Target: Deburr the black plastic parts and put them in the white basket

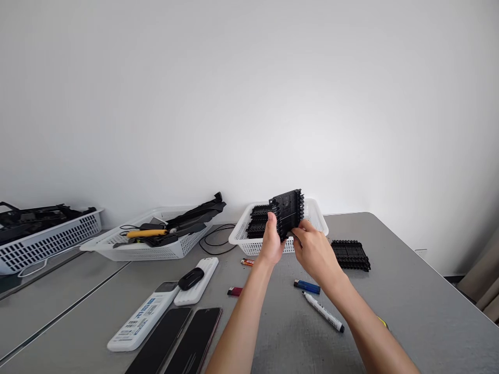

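A black plastic panel (289,209) with toothed edges is held up in front of a white basket (319,224). My left hand (272,240) grips its left lower side, thumb up along the edge. At the panel's lower right corner, the bent fingers of my right hand (312,248) are closed on it; their tips are partly hidden. More black toothed pieces (257,222) lie inside the basket. On the table to the right rests another black toothed stack (351,255).
Below my hands are a blue lighter (307,286), a red lighter (234,291) and a white marker (323,311). Two phones (194,340), white power banks (142,319) and a black cable (212,241) lie left. Further left stand baskets (148,253) of tools and black parts.
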A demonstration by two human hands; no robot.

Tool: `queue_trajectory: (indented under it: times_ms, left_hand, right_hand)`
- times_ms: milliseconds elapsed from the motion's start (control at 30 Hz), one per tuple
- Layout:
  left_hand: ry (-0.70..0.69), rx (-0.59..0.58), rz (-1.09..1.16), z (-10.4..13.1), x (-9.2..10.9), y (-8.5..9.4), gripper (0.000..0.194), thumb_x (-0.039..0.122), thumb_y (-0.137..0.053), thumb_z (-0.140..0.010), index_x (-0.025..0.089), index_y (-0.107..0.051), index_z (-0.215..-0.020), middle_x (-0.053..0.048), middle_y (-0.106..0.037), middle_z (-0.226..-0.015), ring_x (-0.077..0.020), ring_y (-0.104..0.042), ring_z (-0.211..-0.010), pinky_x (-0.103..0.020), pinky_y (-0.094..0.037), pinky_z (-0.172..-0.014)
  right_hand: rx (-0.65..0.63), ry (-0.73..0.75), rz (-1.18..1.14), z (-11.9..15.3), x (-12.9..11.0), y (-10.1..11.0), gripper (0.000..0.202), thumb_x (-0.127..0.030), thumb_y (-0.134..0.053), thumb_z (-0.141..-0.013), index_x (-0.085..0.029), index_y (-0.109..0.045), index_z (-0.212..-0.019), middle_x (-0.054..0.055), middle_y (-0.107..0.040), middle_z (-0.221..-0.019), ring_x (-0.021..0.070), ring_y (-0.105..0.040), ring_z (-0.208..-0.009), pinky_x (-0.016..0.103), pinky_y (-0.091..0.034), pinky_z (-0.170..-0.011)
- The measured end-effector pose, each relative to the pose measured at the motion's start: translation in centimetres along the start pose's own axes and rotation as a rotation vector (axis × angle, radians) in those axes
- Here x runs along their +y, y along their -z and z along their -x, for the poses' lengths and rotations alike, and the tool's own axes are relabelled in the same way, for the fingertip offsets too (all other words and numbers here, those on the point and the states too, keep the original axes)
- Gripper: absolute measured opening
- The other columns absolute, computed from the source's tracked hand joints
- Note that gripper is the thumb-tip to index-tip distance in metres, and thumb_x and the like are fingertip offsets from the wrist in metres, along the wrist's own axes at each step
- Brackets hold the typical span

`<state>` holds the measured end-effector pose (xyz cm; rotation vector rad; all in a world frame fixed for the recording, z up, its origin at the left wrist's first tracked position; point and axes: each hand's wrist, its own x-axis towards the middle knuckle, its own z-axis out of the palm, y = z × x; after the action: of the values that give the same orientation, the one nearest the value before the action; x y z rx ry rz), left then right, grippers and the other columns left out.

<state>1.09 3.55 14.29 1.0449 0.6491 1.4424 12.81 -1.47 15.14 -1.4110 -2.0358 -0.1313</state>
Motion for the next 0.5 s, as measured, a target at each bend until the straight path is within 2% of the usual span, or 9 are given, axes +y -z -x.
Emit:
queue_trajectory:
  times_ms: [133, 267, 367, 500]
  left_hand:
    - [-0.004, 0.014, 0.007, 0.1, 0.0, -0.3, 0.081, 0.084, -0.058, -0.064, 0.021, -0.069, -0.114, -0.01, -0.073, -0.112, -0.0317, -0.062, -0.117, -0.04, -0.053, -0.093]
    - [-0.003, 0.031, 0.079, -0.1, 0.0, -0.3, 0.076, 0.081, -0.055, -0.071, 0.018, -0.071, -0.11, -0.011, -0.074, -0.109, -0.0309, -0.064, -0.114, -0.039, -0.054, -0.092]
    - [0.045, 0.052, 0.121, -0.2, 0.1, -0.4, 0.069, 0.076, -0.051, -0.078, 0.018, -0.071, -0.111, -0.01, -0.074, -0.111, -0.0296, -0.064, -0.113, -0.037, -0.054, -0.092]
    - [0.137, 0.096, 0.196, -0.4, 0.7, -0.3, 0.067, 0.072, -0.044, -0.085, 0.017, -0.071, -0.111, -0.011, -0.073, -0.112, -0.0285, -0.065, -0.113, -0.035, -0.054, -0.092]
  right_hand:
    - [-0.006, 0.002, -0.087, 0.4, -0.7, -0.3, 0.022, -0.005, -0.047, -0.092, -0.015, -0.065, -0.085, 0.007, -0.057, -0.094, 0.015, -0.055, -0.065, 0.029, -0.027, -0.054]
    - [-0.019, 0.046, -0.192, 0.4, -1.2, -0.6, 0.021, -0.004, -0.049, -0.091, -0.015, -0.064, -0.08, 0.006, -0.055, -0.091, 0.0136, -0.053, -0.065, 0.027, -0.029, -0.056]
    - [-0.027, 0.092, -0.325, 0.2, -0.7, -0.3, 0.025, 0.001, -0.047, -0.087, -0.015, -0.064, -0.078, 0.004, -0.055, -0.09, 0.0124, -0.051, -0.067, 0.026, -0.031, -0.059]
    - [-0.081, 0.149, -0.475, 0.3, 0.4, 1.1, 0.026, 0.002, -0.048, -0.082, -0.016, -0.063, -0.072, 0.001, -0.053, -0.082, 0.0109, -0.047, -0.065, 0.024, -0.032, -0.058]
